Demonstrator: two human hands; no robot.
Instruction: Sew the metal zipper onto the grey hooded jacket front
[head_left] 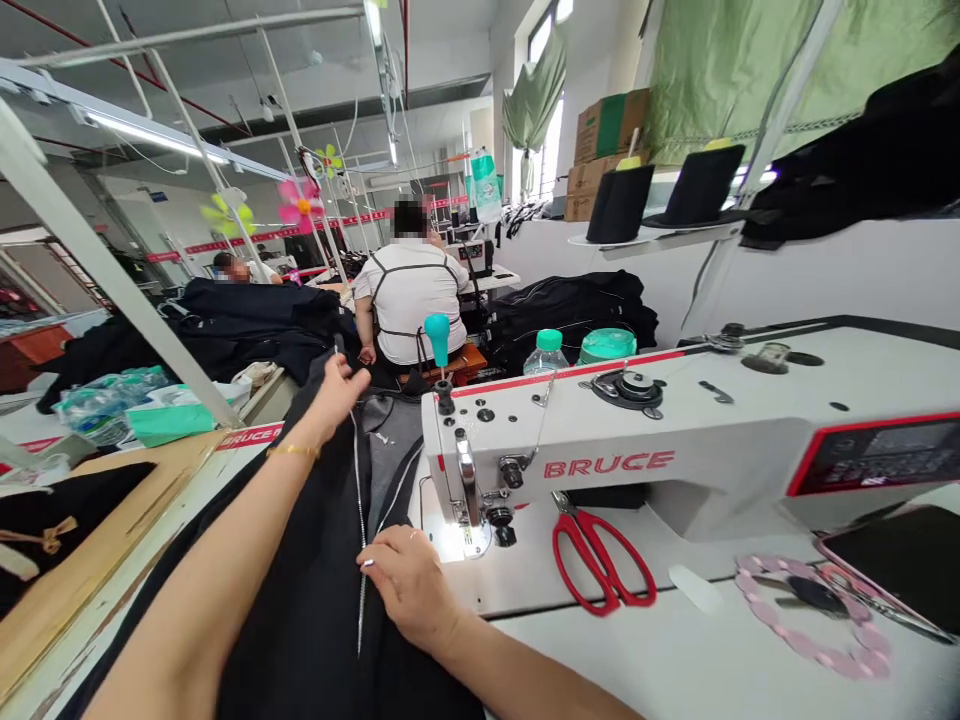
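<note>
A black garment [300, 590] lies to the left of the sewing machine [600, 450], with a silver-toothed zipper [358, 480] running along it. At the far end of the zipper, my left hand [337, 395] grips the garment's edge, its thumb held apart. Lower down, my right hand [409, 580] pinches a small metal zipper pull [366, 563] between thumb and fingers. Another strip of zipper [401, 485] curves from near the right hand toward the machine. The lit needle area [469, 540] is just right of that hand, with no cloth visible under it.
Red-handled scissors [604, 560], a pink ring-shaped item [814, 615] and a dark phone-like slab [900, 565] lie on the machine table. Black thread cones [619, 205] stand behind. Bottles [547, 350] sit beyond the machine. A co-worker [412, 290] sits ahead, facing away, between dark garment piles [570, 315].
</note>
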